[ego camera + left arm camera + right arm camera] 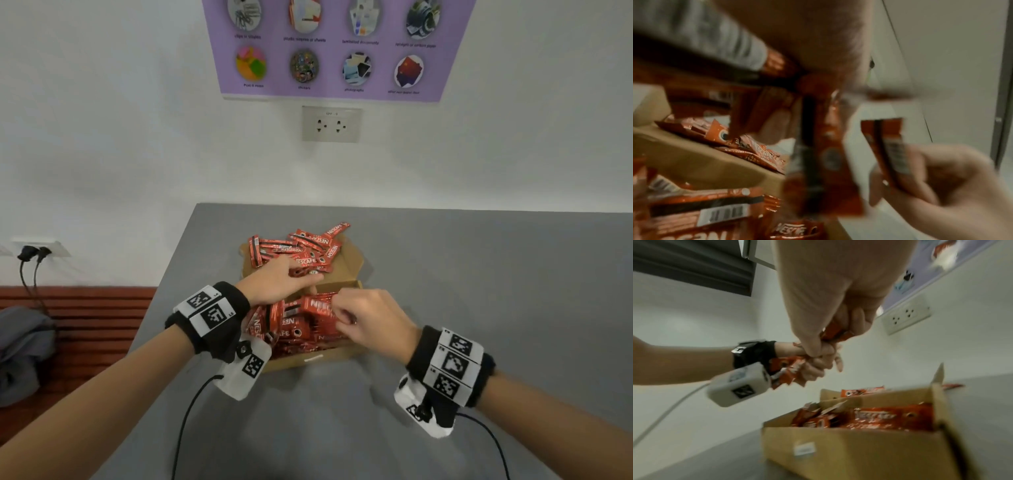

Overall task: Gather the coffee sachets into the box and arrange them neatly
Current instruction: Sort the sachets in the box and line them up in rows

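Red sachet (891,152) in right-hand (941,186) grip, wrist-view only

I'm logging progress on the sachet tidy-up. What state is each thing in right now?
box: open, partly filled with sachets lying jumbled
box lid flap: folded back flat on the table, with a loose pile of sachets on it
left hand: grips a bunch of sachets above the box
right hand: pinches sachets over the box
wall socket: nothing plugged in

Looks like an office corner: grey tabletop (445,274), wall sockets (331,124), purple poster (337,48) on paper sorting.
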Tool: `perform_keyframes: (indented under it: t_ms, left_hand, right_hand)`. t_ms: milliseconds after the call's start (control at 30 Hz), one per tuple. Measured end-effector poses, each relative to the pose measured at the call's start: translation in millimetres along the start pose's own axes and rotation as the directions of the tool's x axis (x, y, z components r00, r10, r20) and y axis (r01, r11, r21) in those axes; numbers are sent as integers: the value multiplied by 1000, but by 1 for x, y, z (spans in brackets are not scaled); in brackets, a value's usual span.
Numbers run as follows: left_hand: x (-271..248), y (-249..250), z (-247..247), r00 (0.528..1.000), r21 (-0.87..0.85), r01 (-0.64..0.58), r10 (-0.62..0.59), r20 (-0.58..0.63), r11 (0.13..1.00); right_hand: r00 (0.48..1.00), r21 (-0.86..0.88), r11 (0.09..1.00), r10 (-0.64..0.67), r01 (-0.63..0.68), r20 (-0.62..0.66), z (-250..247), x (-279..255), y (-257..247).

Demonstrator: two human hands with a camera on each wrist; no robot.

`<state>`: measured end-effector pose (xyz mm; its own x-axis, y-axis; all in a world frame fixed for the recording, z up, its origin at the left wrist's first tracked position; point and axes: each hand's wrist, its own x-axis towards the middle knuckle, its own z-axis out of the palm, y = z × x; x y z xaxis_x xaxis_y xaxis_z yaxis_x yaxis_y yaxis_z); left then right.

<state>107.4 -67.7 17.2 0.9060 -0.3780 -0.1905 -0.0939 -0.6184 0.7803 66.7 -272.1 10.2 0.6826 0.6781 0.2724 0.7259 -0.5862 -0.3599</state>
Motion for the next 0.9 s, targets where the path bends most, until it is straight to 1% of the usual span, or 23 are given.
perform_keyframes:
  t_ms: [33, 100, 167, 233, 300, 367, 400, 433, 500, 567, 600, 633, 700, 733, 800, 867, 900]
  left_hand:
    - [-2, 3, 0, 999, -69, 9, -5, 54, 998]
    - [-5, 10, -1, 992, -149, 0, 19, 128, 989]
    - [-6, 14, -1, 986, -149, -41, 64, 154, 988]
    - [-6, 13, -1, 987, -84, -91, 102, 128, 992]
    - [-6, 8, 0, 989, -30, -119, 121, 83, 992]
    - [-7, 4, 4, 991, 8, -127, 127, 53, 992]
    - [-8, 3, 6, 991, 15, -128, 127, 44, 992]
    - [-8, 3, 8, 992, 13, -127, 126, 29, 992]
    - [-6, 1, 9, 996, 15, -85, 85, -40, 996]
    - [-4, -4, 6, 993, 126, -26, 40, -109, 992]
    - [-5, -6, 5, 995, 209, -9, 30, -98, 978]
    - [-5, -9, 7, 998, 289, -2, 19, -57, 957]
    - [-8, -10, 17, 999, 424, -3, -16, 41, 906]
    - [-10, -9, 23, 997, 469, -8, -27, 68, 883]
    - [-11, -5, 31, 996, 525, -16, -30, 80, 851]
    - [-11, -4, 35, 995, 547, -33, -26, 98, 836]
    - [-10, -4, 36, 993, 544, -37, -29, 111, 838]
  right_hand:
    - [999, -26, 999, 27, -28, -38, -3, 3, 5]
    - [996, -71, 995, 62, -66, -56, -4, 7, 10]
    - [996, -98, 992, 68, -73, -55, -2, 8, 12]
    - [995, -66, 993, 99, -100, -8, -2, 7, 13]
    - [984, 84, 983, 159, -166, 83, -5, 6, 14]
    - [966, 249, 937, 214, -245, 147, -5, 7, 18]
    - [958, 265, 926, 230, -270, 173, -5, 8, 21]
    - [950, 238, 929, 240, -284, 199, -4, 9, 23]
    - [929, 170, 928, 290, -332, 231, -4, 9, 30]
    - [919, 192, 902, 357, -386, 169, -6, 6, 37]
    - [919, 222, 893, 369, -392, 138, -7, 5, 39]
    - [923, 251, 888, 361, -385, 136, -8, 4, 40]
    - [923, 281, 885, 316, -370, 221, -5, 2, 36]
    - [914, 271, 889, 294, -369, 279, -1, 2, 33]
    - [895, 195, 917, 265, -349, 358, 6, 4, 29]
    - [889, 89, 945, 259, -314, 378, 10, 7, 28]
    - [890, 64, 950, 261, -306, 374, 10, 8, 27]
